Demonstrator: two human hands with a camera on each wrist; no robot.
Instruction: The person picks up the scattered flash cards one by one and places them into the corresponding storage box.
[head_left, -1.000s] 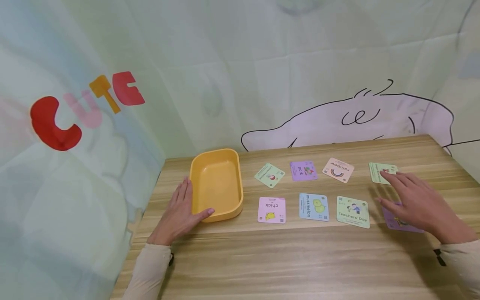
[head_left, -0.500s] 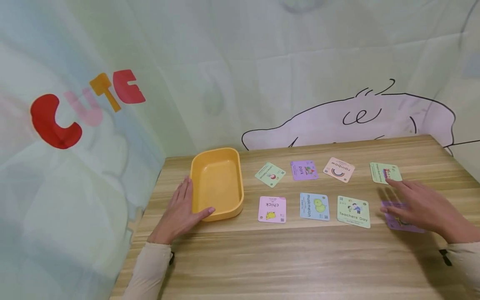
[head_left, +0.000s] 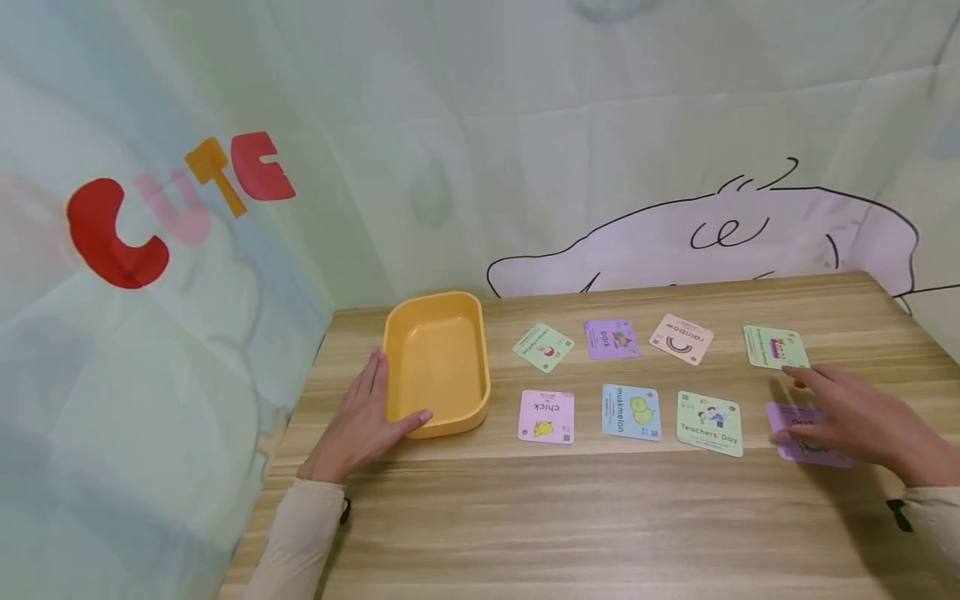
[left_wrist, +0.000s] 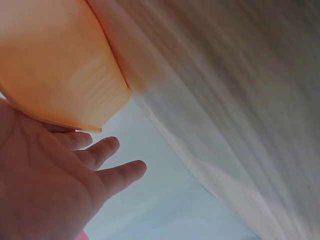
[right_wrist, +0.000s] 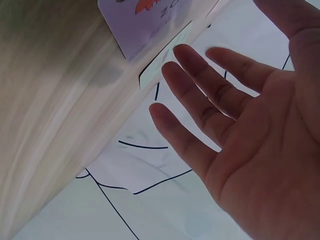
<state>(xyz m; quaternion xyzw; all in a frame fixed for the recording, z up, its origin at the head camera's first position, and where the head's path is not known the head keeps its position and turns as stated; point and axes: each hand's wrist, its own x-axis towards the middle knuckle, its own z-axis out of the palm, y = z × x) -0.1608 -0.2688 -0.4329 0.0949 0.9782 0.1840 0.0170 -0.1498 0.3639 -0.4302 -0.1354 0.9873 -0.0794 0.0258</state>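
My left hand (head_left: 360, 429) rests along the left outer side of a yellow tray (head_left: 431, 367), thumb over the near rim. In the left wrist view its fingers lie loosely extended by the tray wall (left_wrist: 60, 60). My right hand (head_left: 862, 429) hovers over a purple card (head_left: 795, 414) lettered "zoo", partly covering it. Its fingers are spread and hold nothing, as the right wrist view shows. The index fingertip overlaps the near edge of a green card (head_left: 771, 345) with a red picture.
Left of the right hand lie flat cards: Teachers' Day (head_left: 708, 423), muskmelon (head_left: 630, 412), chick (head_left: 546, 417), rainbow (head_left: 681, 338), park (head_left: 611, 339) and a green one (head_left: 543, 347). A printed curtain (head_left: 420, 167) hangs behind the wooden table (head_left: 570, 525).
My right hand has moved slightly right and toward me, uncovering more of the green card and the purple card. The left hand stays at the tray. The view has shifted slightly.
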